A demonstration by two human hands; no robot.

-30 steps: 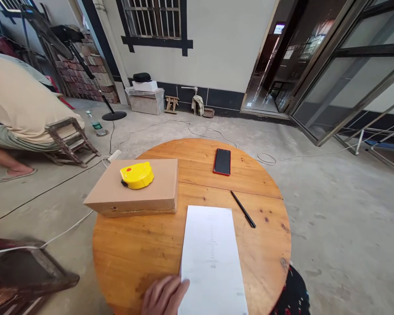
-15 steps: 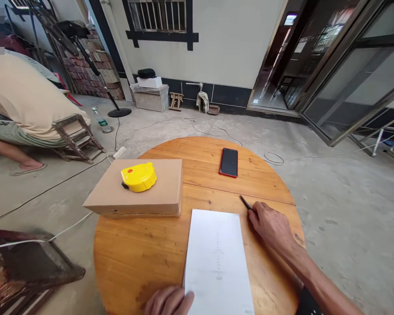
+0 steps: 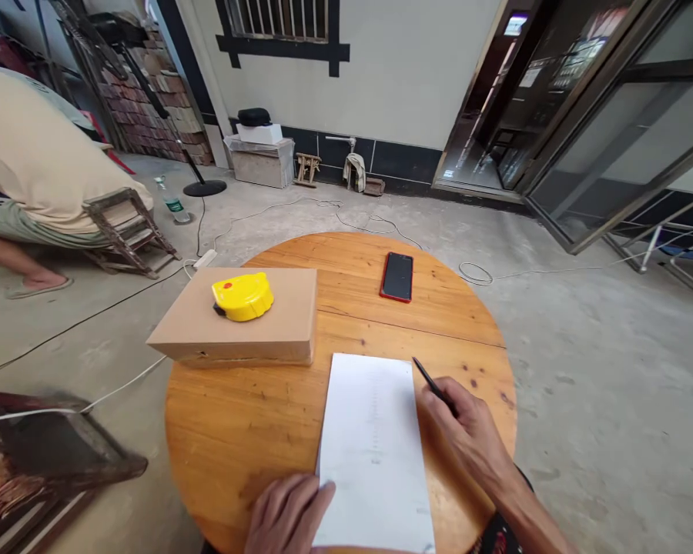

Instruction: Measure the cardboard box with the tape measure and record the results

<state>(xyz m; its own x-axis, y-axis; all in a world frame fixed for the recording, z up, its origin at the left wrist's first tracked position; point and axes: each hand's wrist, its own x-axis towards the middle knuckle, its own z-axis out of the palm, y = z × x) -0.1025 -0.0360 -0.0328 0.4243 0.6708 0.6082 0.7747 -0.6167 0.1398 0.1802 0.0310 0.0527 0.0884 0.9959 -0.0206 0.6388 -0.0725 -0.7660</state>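
Note:
A black pen [image 3: 433, 378] is held in my right hand [image 3: 467, 427], its end pointing up and left near the top right corner of a white paper sheet [image 3: 369, 438]. Faint print runs down the sheet's middle. My left hand [image 3: 292, 512] lies with its fingers stretched out at the sheet's lower left edge, the thumb on the paper. Both hands are over a round wooden table [image 3: 242, 438]. At the table's back left is a brown cardboard box [image 3: 289, 308], with a yellow tape measure [image 3: 243, 296] on top. A phone with a red edge [image 3: 397, 277] lies farther back.
To the left a person [image 3: 46, 154] sits on a small wooden stool [image 3: 130, 231], beside a plastic bottle [image 3: 173, 201]. Cables [image 3: 121, 296] cross the concrete floor. A dark wooden seat [image 3: 51, 446] stands at the near left, and a glass door [image 3: 612, 154] is at the right.
My right hand has lifted and turned, bringing the pen closer to the sheet's top right corner. My left hand stays at the paper's edge. The view has shifted slightly.

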